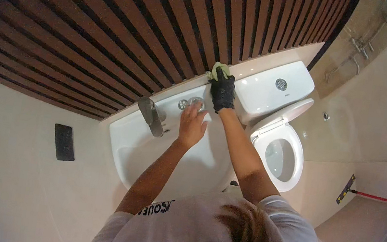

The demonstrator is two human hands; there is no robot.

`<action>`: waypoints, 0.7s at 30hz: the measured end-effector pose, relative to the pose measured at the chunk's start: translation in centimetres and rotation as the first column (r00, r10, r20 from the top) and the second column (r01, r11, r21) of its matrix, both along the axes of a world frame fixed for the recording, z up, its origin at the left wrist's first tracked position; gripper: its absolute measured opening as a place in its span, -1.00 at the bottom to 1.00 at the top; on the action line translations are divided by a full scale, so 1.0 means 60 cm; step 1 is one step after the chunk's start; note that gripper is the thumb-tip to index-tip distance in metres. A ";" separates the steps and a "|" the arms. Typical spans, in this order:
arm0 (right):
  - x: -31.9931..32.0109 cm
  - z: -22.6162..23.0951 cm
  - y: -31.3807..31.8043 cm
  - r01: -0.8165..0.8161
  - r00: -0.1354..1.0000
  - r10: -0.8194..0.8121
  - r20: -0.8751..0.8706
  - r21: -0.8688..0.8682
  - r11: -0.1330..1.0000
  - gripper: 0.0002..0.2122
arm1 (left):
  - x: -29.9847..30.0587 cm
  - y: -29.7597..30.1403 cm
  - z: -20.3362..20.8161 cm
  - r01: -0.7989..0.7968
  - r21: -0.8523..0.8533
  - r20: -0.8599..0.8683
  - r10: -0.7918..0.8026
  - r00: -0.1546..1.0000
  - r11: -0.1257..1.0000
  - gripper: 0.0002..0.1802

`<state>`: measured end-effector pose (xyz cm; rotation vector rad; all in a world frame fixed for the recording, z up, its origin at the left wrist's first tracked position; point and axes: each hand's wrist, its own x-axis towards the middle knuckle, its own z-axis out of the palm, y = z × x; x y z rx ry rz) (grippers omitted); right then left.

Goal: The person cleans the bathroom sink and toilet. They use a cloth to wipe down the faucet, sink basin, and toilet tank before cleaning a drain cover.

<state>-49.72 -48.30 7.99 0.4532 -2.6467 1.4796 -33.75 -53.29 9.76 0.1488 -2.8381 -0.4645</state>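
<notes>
My bare left hand point(192, 127) reaches over the back ledge of a white washbasin point(127, 136), its fingers stretched forward and the thumb apart. The fingertips are at a small round shiny item point(197, 103), touching or just above it; I cannot make out its kind. A similar round shiny item point(183, 104) lies just left of it. My right hand point(222, 93), in a black glove, is closed on a pale green cloth point(220, 69). It presses the cloth near the narrow ledge point(250, 66) at the foot of the slatted wall. A metal faucet point(151, 116) stands left of my left hand.
Brown slatted panelling point(117, 26) rises behind the basin. To the right stand a white toilet cistern point(262, 88) and a toilet bowl point(299, 158) with its lid raised. A red-handled floor squeegee point(375, 197) lies farther right. A dark rectangular plate point(65, 142) is at the left.
</notes>
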 end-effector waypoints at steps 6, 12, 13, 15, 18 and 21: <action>-0.044 0.062 -0.003 -0.047 0.992 0.032 -0.120 -0.130 0.990 -0.58 | 0.020 0.013 0.018 0.027 0.051 -0.019 -0.026 0.999 0.998 -0.61; 0.005 0.063 0.033 -0.011 0.999 0.000 0.037 0.279 0.960 -0.65 | 0.047 0.020 0.017 0.018 0.124 0.011 -0.020 1.000 0.992 -0.61; -0.006 0.068 0.033 -0.090 0.985 0.128 -0.114 0.288 0.953 -0.66 | 0.049 0.019 0.018 0.010 0.109 0.015 -0.012 1.000 0.994 -0.60; -0.025 0.079 0.029 -0.233 0.843 0.362 -0.398 0.337 0.912 -0.68 | 0.051 0.013 0.021 -0.004 0.076 0.023 0.003 1.000 0.997 -0.59; 0.017 0.084 -0.012 -0.121 0.935 0.121 -0.333 0.020 0.992 -0.66 | 0.045 -0.011 0.010 -0.017 0.019 0.037 0.016 0.999 1.000 -0.48; 0.031 0.049 -0.007 -0.066 0.967 0.095 -0.237 0.127 0.990 -0.69 | 0.025 -0.021 -0.004 -0.012 0.000 0.063 0.012 0.998 1.000 -0.39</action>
